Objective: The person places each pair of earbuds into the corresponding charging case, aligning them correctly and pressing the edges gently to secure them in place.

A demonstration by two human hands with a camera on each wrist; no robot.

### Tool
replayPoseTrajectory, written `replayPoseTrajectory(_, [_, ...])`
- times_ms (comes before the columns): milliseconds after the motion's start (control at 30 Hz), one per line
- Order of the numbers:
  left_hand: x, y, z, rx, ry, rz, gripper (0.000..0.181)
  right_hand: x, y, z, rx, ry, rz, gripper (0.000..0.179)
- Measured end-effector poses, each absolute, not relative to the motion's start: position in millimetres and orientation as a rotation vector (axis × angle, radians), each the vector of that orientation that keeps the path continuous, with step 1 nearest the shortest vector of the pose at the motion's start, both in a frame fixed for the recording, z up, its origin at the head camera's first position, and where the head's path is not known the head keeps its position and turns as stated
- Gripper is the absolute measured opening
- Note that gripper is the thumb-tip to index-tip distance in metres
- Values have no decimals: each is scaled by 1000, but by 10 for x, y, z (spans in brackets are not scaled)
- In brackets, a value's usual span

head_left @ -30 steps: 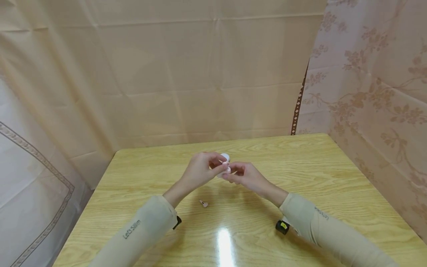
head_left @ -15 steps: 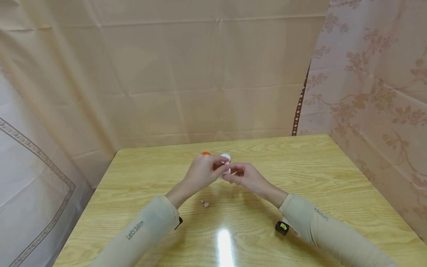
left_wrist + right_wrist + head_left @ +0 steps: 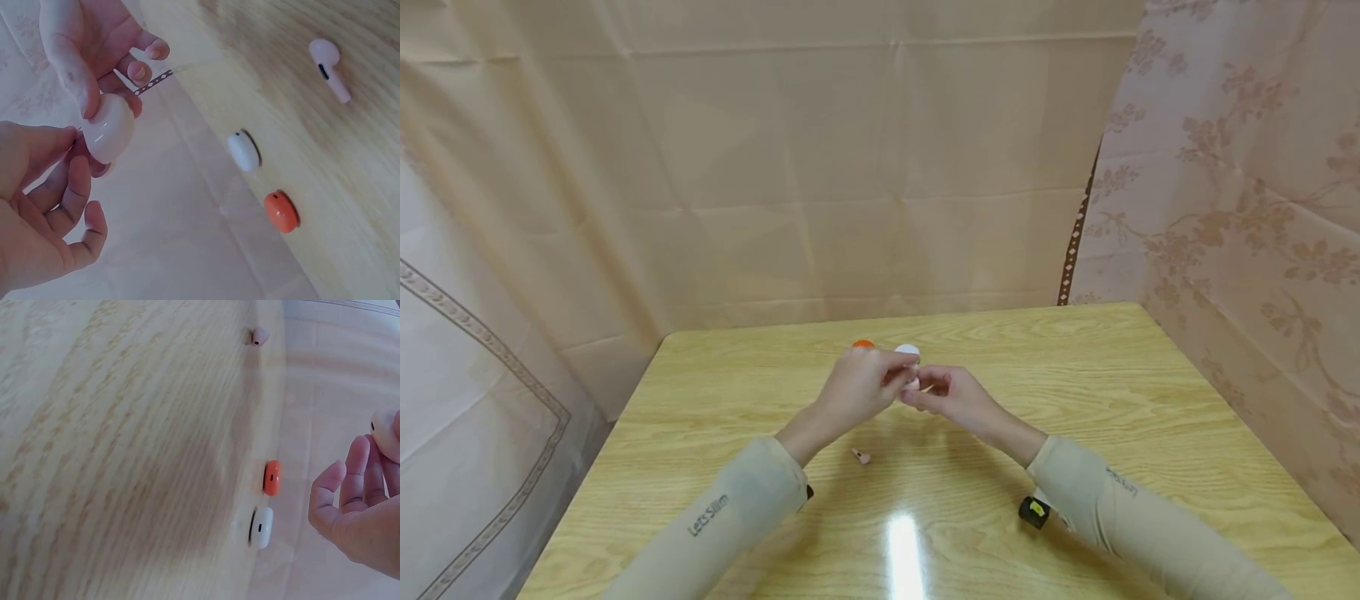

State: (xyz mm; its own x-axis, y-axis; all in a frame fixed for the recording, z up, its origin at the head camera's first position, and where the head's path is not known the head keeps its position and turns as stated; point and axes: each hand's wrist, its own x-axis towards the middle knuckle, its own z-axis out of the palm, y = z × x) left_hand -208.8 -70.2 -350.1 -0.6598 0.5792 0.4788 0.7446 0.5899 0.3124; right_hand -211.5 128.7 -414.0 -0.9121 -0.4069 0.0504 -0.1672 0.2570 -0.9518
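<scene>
In the head view both hands meet over the table. My right hand [image 3: 958, 400] holds a glossy pale pink earbud case [image 3: 109, 130], its thumb lying on the shell. My left hand [image 3: 859, 387] pinches a small pink piece, seemingly an earbud, at the case's edge; fingers and case mostly hide it. The left hand's other fingers [image 3: 94, 228] curl loosely in the left wrist view. A loose pink earbud [image 3: 861, 457] with a dark mark on it lies on the table nearer the body.
Beyond the hands, a white case [image 3: 907, 349] and an orange case [image 3: 863, 343] lie side by side on the wood-grain table [image 3: 1060, 358]. Beige cloth [image 3: 850, 167] hangs behind the table, patterned cloth [image 3: 1247, 183] at the right.
My left hand has shifted slightly right and closer to the right hand, covering the pink piece. The orange case has come into sight behind it. The right hand stays nearly still.
</scene>
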Motion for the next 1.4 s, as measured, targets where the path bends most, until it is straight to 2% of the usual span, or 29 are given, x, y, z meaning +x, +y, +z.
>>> replayPoseTrajectory(200, [-2089, -721, -3458, -1072, -2504, -695, 15, -2121, 1282, -4107, -519, 2344, -1740, 32])
replayPoseTrajectory(467, [-2088, -707, -3472, -1054, -2529, -699, 4, -2127, 1284, -4117, -529, 2333, -1751, 32])
replayPoseTrajectory(767, [-2089, -709, -3507, -1044, -2527, -729, 9, -2117, 1282, -4115, -522, 2321, -1773, 31])
replayPoseTrajectory(1400, [-2088, -705, -3527, -1037, -2539, -747, 7, -2109, 1284, -4125, -505, 2314, -1776, 31])
